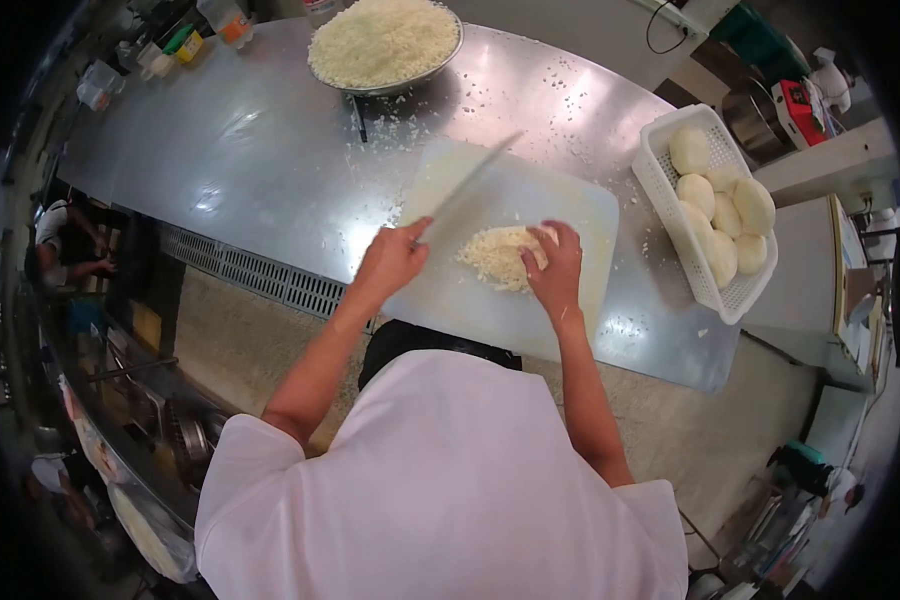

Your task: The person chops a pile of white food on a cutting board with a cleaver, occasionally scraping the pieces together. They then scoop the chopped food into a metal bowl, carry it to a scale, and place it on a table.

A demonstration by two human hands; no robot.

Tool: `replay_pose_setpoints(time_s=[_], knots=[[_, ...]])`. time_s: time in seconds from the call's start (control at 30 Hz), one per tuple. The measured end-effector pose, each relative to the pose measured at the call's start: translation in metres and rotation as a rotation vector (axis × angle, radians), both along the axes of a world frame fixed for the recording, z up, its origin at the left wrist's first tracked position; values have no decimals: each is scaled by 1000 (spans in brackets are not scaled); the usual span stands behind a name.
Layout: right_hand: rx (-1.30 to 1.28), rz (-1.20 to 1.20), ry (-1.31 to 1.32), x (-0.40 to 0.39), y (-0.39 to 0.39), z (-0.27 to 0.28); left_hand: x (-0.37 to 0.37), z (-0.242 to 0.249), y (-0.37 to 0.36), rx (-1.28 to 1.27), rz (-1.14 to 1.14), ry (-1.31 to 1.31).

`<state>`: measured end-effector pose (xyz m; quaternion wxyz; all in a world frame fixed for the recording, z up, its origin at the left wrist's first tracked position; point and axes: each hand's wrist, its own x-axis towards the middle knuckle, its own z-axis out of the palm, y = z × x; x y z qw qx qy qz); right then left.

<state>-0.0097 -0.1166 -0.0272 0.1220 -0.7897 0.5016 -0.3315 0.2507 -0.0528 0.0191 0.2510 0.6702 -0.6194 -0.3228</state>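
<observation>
My left hand (390, 264) is closed round the handle of a knife (473, 178), its long blade slanting up and away to the right over the pale cutting board (435, 297). On the board lies a heap of finely chopped white vegetable (495, 255). At the heap's right side is my right hand (558, 268), fingers bent and apart from the thumb, with the fingertips touching the chopped bits. The board rests near the front edge of a steel table (260, 175).
A heaped bowl (425, 84) of chopped white bits stands at the back. To the right, a white plastic basket (660, 185) holds several round, pale, peeled vegetables (727, 215). Bottles (227, 22) and small containers line the far left edge. People (70, 235) are at the left.
</observation>
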Motion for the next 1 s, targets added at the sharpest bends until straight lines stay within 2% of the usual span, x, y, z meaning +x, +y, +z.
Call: replay_pose_setpoints(time_s=[0.07, 0.1, 0.17, 0.27, 0.37, 0.4, 0.47, 0.5, 0.53, 0.6, 0.63, 0.7, 0.73, 0.77, 0.8, 0.87, 0.9, 0.93, 1.0], knots=[[-104, 102, -4, -3, -16, 5, 7, -3, 0, -66, 106, -202], [-101, 97, -6, -8, -17, 2, 4, -14, 3, -15, 115, -223], [144, 360, 68, -18, -17, -9, -17, -33, 20, -31, 53, -244], [193, 293, 91, -15, 9, -6, -41, -32, 30, 54, -51, -201], [252, 258, 97, -20, 24, 6, -39, -7, 22, 94, -133, 92], [254, 267, 99, -18, 27, 14, -29, -3, 15, 82, -89, 51], [34, 207, 281, -12, 29, 27, -5, 11, -6, 144, 2, -70], [28, 194, 279, -11, 26, 20, 12, -4, -18, 14, 27, -145], [89, 224, 220, -9, 21, 5, 27, -16, -31, -100, 45, -186], [154, 251, 164, -10, 19, -7, 28, -3, -47, -27, 83, -196], [171, 243, 112, -8, 16, -9, 24, -12, -48, -33, 80, -198], [196, 228, 57, -8, 15, -4, -1, -41, -39, -35, -48, -323], [203, 268, -11, -8, 15, 9, -23, -32, -23, -69, -92, -313], [207, 308, -79, -8, 14, 16, -34, -51, -14, -56, -181, -253], [210, 305, -81, -9, 11, 13, -45, -45, -5, -52, -184, -254], [350, 393, -143, -13, -1, 6, -60, -16, 5, -21, -201, -4], [352, 389, -145, -11, -6, 7, -54, -10, 3, 33, -214, 112], [284, 394, -161, -7, -10, 9, -49, 6, 4, 36, -219, 110], [218, 384, -187, -6, -15, 3, -41, 32, 4, 282, -36, 185]])
